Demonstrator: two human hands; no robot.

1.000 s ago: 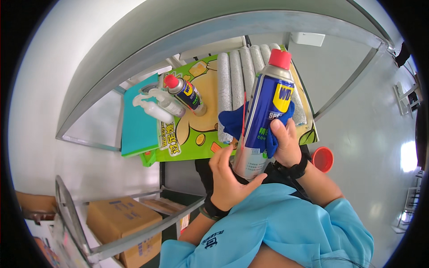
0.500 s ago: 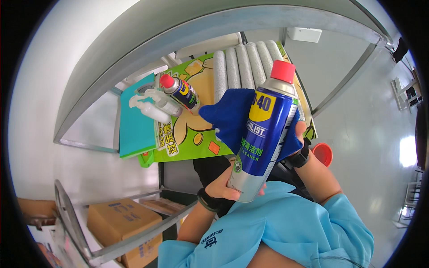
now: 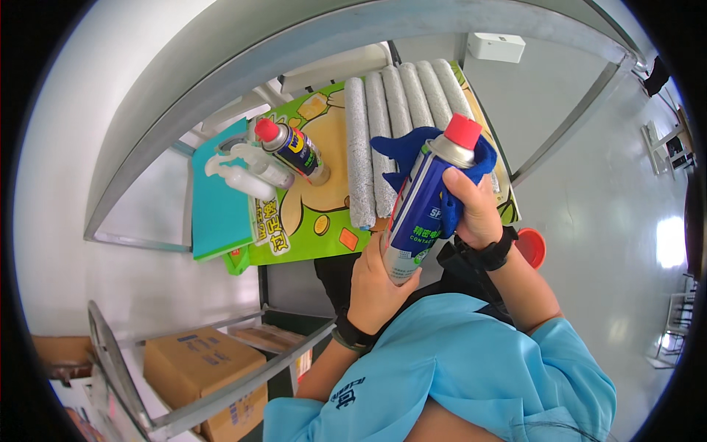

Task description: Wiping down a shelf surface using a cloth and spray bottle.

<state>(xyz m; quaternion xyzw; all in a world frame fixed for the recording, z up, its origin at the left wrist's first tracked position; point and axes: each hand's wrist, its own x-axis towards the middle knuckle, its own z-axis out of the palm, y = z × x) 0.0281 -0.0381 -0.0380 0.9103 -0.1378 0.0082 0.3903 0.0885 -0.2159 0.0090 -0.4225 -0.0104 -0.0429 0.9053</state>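
A person in a light blue shirt (image 3: pixel 390 368) holds a blue-and-silver aerosol can (image 3: pixel 414 225) in both bare hands, in front of the torso and by the near edge of a table; the can is tilted, its red cap (image 3: pixel 463 131) pointing up and to the right. The left hand (image 3: pixel 374 286) grasps the can's silver lower end, fingers curled behind it and thumb in front; the right hand (image 3: pixel 479 210) is closed round the upper part, thumb pressed near the shoulder, with a dark blue cloth (image 3: pixel 401 153) bunched between palm and can and spreading out behind it.

Beyond the can, silvery textured tubes (image 3: pixel 359 147) lie side by side on a green, cartoon-printed table mat (image 3: pixel 330 247); to their left stand a second, smaller aerosol can (image 3: pixel 296 152), also red-capped, and, just beside it, two pump bottles, one white (image 3: pixel 247 182) and one translucent (image 3: pixel 266 169); a turquoise board (image 3: pixel 217 214) lies at the mat's left side. A red tub (image 3: pixel 531 248) sits beyond the right wrist; a brown cardboard box (image 3: pixel 202 361) rests at lower left.
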